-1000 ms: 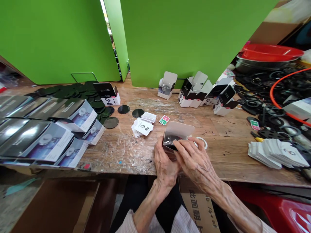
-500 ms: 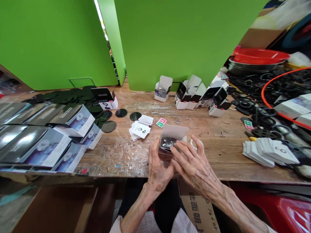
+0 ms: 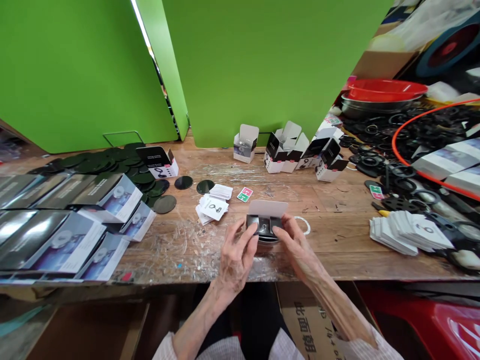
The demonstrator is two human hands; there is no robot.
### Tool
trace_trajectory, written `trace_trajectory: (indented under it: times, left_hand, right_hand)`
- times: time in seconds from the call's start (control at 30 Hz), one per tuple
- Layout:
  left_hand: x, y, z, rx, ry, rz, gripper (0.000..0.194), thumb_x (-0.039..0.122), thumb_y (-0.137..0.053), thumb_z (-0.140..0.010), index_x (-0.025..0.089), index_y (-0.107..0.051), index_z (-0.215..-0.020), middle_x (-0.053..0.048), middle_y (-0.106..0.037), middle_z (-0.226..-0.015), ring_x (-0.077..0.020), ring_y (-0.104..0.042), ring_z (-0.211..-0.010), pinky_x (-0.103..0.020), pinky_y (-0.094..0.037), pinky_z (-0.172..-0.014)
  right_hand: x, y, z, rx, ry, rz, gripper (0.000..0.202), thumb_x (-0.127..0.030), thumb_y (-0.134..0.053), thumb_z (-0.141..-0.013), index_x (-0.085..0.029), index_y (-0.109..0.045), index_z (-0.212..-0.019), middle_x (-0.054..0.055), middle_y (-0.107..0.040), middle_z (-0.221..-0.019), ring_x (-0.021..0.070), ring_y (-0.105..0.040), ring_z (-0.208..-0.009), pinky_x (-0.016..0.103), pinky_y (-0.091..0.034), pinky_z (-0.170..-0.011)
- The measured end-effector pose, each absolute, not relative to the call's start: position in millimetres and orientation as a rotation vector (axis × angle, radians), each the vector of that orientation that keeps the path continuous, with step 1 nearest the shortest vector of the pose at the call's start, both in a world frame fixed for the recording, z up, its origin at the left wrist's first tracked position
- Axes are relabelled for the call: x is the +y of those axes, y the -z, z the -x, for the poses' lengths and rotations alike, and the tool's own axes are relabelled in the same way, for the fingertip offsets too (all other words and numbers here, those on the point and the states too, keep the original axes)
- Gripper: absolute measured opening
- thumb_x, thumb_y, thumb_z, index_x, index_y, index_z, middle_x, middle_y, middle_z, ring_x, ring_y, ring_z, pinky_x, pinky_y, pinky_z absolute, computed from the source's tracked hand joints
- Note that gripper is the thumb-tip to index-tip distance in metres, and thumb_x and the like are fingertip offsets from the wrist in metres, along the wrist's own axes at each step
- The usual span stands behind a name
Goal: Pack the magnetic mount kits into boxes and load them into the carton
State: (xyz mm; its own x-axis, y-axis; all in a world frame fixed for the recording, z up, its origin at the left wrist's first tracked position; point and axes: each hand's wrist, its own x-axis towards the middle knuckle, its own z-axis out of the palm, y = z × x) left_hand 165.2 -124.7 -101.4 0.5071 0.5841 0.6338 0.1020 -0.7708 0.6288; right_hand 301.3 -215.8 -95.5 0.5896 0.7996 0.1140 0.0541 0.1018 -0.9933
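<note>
A small cardboard box (image 3: 267,208) stands at the front of the bench, its white lid flap raised at the back and its black inner flaps or contents showing. My left hand (image 3: 237,250) grips the box's left side, thumb and fingers at its near left corner. On the right side, my right hand (image 3: 296,240) holds it with the thumb at the front edge. A white ring (image 3: 306,225) lies just right of the box. To the left are a stack of white printed cards (image 3: 213,206) and a small red-and-green card (image 3: 245,194).
Printed boxes (image 3: 60,235) are stacked at left, before a heap of dark round discs (image 3: 138,170). Several open boxes (image 3: 287,150) stand along the green panel (image 3: 277,65). At right are more white cards (image 3: 410,231), black rings (image 3: 397,170) and a red basin (image 3: 386,90).
My right hand has moved from over the box's front to its right side. My left thumb now rests at the box's opening. The camera view has shifted slightly.
</note>
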Motion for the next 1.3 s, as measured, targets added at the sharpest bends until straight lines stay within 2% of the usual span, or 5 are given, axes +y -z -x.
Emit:
trace_trajectory:
  times: [0.07,0.2,0.4,1.03,1.3]
  left_hand:
    - [-118.9,92.7,-170.6,0.594,-1.132,-2.077,0.021,0.016,-0.052,-0.087,0.021,-0.063,-0.104,-0.008,-0.058,-0.111,-0.0175,-0.061,-0.105,-0.035,-0.053,-0.094]
    - [-97.9,79.6,-170.7,0.536,-0.802,-1.832,0.051,0.014,-0.057,-0.079,0.025,-0.047,-0.128,-0.007,-0.057,-0.112,-0.0151,-0.062,-0.096,-0.030,-0.057,-0.082]
    - [-68.5,72.2,-154.4,0.158,-0.550,-2.072,0.041,0.025,-0.063,-0.082,0.029,-0.056,-0.122,-0.008,-0.055,-0.123,-0.0207,-0.056,-0.117,-0.039,-0.052,-0.098]
    - [-68.4,84.2,-155.9,0.011,-0.966,-2.534,0.027,0.025,-0.053,-0.092,0.021,-0.064,-0.116,-0.011,-0.060,-0.126,-0.0197,-0.061,-0.115,-0.036,-0.055,-0.094]
    - [-77.5,96.7,-152.3,0.039,-1.007,-2.592,0.027,0.024,-0.052,-0.092,0.016,-0.062,-0.115,-0.016,-0.052,-0.137,-0.0240,-0.059,-0.119,-0.035,-0.054,-0.096]
  right_hand:
    - [-213.7,95.2,-303.3,-0.863,-0.604,1.376,0.044,-0.036,-0.055,-0.091,-0.024,-0.039,-0.130,0.010,-0.056,-0.130,0.0197,-0.054,-0.121,0.041,-0.044,-0.103]
    - [-220.4,96.5,-311.3,-1.117,-0.353,1.496,0.037,-0.027,-0.048,-0.094,-0.027,-0.040,-0.130,0.010,-0.056,-0.130,0.0189,-0.055,-0.120,0.040,-0.047,-0.100]
    - [-238.1,91.8,-316.2,-1.570,0.068,1.721,0.042,-0.032,-0.052,-0.093,-0.025,-0.045,-0.134,0.014,-0.043,-0.142,0.0267,-0.043,-0.131,0.049,-0.045,-0.102]
    - [-232.4,85.3,-318.8,-1.649,0.163,1.700,0.039,-0.021,-0.043,-0.098,-0.031,-0.050,-0.135,0.007,-0.054,-0.128,0.0220,-0.045,-0.129,0.045,-0.045,-0.103]
    - [-235.8,107.0,-320.4,-1.824,0.365,1.741,0.056,-0.020,-0.037,-0.098,-0.031,-0.021,-0.151,0.011,-0.041,-0.143,0.0287,-0.038,-0.134,0.047,-0.048,-0.099]
